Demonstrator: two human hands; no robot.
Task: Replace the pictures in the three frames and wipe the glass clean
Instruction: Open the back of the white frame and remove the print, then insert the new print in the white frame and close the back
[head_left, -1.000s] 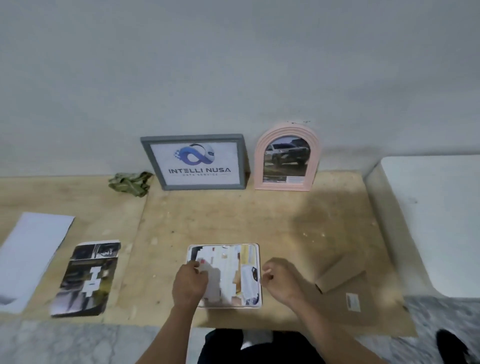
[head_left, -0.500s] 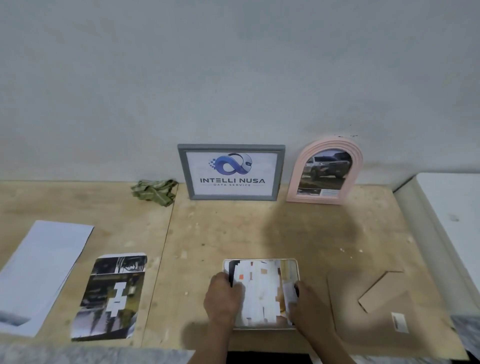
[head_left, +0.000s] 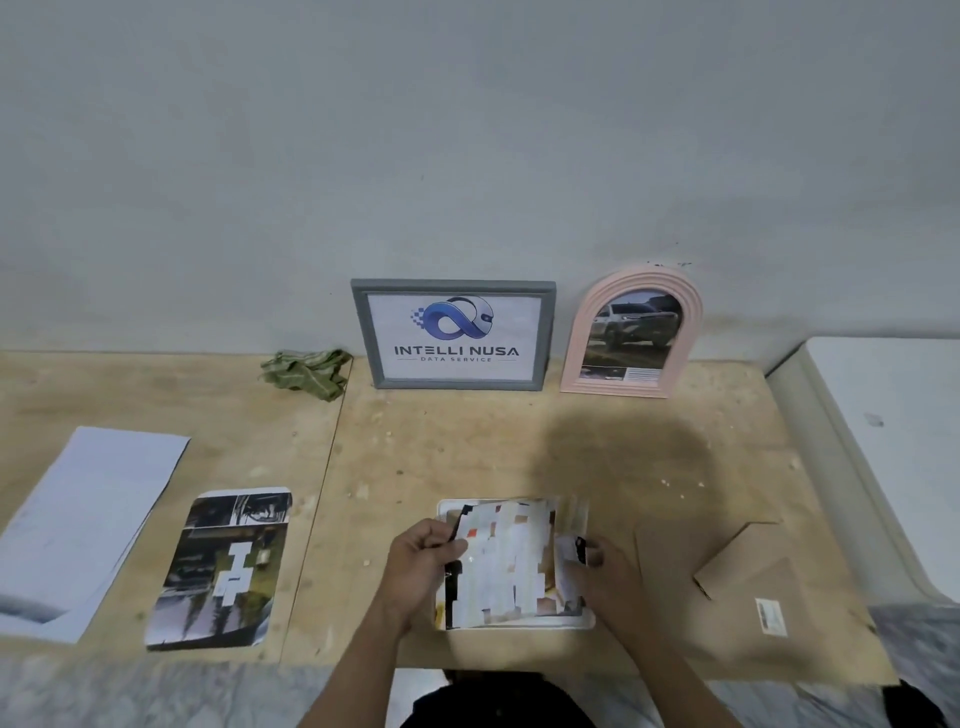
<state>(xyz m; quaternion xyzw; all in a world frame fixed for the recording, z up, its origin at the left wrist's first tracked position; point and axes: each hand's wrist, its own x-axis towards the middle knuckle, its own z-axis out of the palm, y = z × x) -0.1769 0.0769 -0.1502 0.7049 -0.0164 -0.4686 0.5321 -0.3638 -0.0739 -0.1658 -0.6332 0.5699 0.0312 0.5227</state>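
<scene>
A white frame (head_left: 586, 621) lies flat near the board's front edge. A picture (head_left: 501, 564) lies in it, lifted a little at its top. My left hand (head_left: 418, 564) pinches the picture's left edge. My right hand (head_left: 602, 569) pinches its right edge. A grey frame (head_left: 363, 332) with a logo print and a pink arched frame (head_left: 574, 358) with a car photo lean upright against the wall. A green cloth (head_left: 306, 373) lies crumpled left of the grey frame. A dark printed picture (head_left: 223, 566) lies flat at the left.
White paper sheets (head_left: 85, 519) lie at the far left. A brown cardboard backing (head_left: 727, 618) with its folded stand lies right of the white frame. A white block (head_left: 893, 441) borders the plywood board (head_left: 467, 447) on the right.
Both hands shifted from pressing on the frame's sides to pinching the picture's edges, and the picture's top has lifted. The camera has swung left.
</scene>
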